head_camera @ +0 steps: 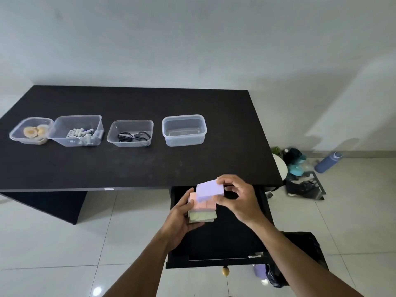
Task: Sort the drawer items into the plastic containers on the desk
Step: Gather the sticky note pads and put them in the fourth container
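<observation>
Over the open black drawer [216, 251], my left hand [182, 221] grips a stack of sticky-note pads [203, 210], pink on top and pale green below. My right hand [237, 198] pinches a purple pad [210, 189] just above that stack, touching its top edge. On the black desk [128, 166] stand several clear containers: one with tape rolls [32, 131], one with batteries [78, 130], one with black scissors [131, 133], and an empty one [184, 130] at the right.
The drawer sticks out below the desk's front right edge, with a round wooden knob [225, 271]. On the tiled floor at the right lie a blue bottle [327, 162], a black stand [304, 187], a white stool [280, 168] and dark bags [300, 254].
</observation>
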`<state>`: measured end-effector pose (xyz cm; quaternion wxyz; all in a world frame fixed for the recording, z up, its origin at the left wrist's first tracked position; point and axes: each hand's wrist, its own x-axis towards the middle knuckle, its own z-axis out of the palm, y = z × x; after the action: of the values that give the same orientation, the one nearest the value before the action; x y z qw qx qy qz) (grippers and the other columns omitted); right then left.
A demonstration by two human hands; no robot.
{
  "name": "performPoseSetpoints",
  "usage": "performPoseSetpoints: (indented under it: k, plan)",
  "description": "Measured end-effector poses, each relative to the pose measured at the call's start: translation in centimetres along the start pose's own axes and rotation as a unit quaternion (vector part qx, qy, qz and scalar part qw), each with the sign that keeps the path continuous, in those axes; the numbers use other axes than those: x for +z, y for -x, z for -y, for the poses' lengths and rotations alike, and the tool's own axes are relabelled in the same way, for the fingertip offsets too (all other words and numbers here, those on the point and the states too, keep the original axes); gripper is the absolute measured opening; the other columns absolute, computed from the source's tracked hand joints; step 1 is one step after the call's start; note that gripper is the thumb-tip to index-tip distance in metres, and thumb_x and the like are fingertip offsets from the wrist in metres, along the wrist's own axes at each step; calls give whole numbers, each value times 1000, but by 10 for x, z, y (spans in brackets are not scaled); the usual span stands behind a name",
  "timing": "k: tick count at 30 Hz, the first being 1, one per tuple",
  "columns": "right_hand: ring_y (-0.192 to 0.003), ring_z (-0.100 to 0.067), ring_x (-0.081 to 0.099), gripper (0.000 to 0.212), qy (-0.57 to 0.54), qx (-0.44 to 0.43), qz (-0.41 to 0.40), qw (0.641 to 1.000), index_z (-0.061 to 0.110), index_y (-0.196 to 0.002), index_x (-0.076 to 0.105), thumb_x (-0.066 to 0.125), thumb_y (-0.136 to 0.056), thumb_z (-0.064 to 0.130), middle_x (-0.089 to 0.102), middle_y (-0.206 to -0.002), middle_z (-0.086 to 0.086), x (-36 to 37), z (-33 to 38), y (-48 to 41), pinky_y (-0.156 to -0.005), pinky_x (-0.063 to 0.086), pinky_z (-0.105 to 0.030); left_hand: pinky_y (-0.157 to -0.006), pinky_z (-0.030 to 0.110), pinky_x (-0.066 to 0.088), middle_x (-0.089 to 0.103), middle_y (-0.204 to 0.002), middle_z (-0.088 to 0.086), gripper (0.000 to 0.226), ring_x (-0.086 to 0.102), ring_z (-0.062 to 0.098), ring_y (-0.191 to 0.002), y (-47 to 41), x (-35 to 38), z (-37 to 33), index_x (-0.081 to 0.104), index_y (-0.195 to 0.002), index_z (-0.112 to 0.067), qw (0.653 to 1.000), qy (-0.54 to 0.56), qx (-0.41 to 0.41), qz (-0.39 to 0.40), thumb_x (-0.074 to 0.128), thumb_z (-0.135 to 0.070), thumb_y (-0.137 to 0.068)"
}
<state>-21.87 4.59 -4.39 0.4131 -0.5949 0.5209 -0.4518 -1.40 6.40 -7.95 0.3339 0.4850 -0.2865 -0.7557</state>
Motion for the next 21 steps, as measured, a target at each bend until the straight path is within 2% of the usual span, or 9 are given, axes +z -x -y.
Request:
performPoseSetpoints:
  k: [3, 7, 11, 14, 17, 21]
  plan:
    - [-116, -13, 61, 35, 33, 21, 0, 999, 27, -99, 70, 87, -69, 19, 69, -114, 13, 11, -2, 5, -93, 51, -40, -106, 52, 48, 66, -131, 3, 40, 65, 29, -118, 6, 5, -8, 54, -134, -46, 1000, -16, 15, 11, 43, -24, -103]
    - [-116, -6, 60, 36, 47, 40, -4, 998, 29, -99, 71, 89, -69, 21, 69, -115, 17, 18, -3, 9, -96, 49, -35, -108, 51, 47, 66, -130, 6, 40, 65, 30, -118, 9, 5, -11, 54, -135, -42, 1000, -11, 21, 16, 42, -24, -101]
    - [-116, -5, 59, 36, 50, 43, 1, 998, 28, -98, 70, 90, -68, 21, 68, -115, 14, 22, -3, 10, -95, 51, -33, -102, 46, 51, 69, -125, 11, 37, 67, 30, -114, 10, 7, -10, 62, -133, -29, 1000, 17, 9, -9, 41, -37, -104]
    - [-116, -8, 60, 38, 29, 51, 2, 998, 27, -98, 71, 92, -66, 21, 68, -114, 12, 23, -5, 12, -89, 56, -36, -102, 46, 51, 70, -122, 16, 49, 68, 32, -113, 8, 7, -7, 62, -132, -18, 998, 53, -10, -33, 36, -48, -105]
    - [-115, -10, 61, 40, 27, 48, -1, 999, 25, -99, 72, 92, -65, 22, 68, -113, 12, 24, -8, 14, -88, 58, -41, -109, 50, 45, 69, -123, 17, 60, 66, 33, -116, 9, 5, -6, 62, -133, -18, 998, 56, -12, -27, 32, -60, -101]
    - [-114, -12, 62, 39, 14, 63, -4, 998, 24, -99, 73, 92, -65, 24, 68, -113, 8, 21, -11, 16, -84, 61, -38, -112, 50, 42, 69, -125, 14, 63, 66, 32, -117, 11, 5, -3, 61, -134, -22, 999, 48, -7, -7, 36, -66, -95]
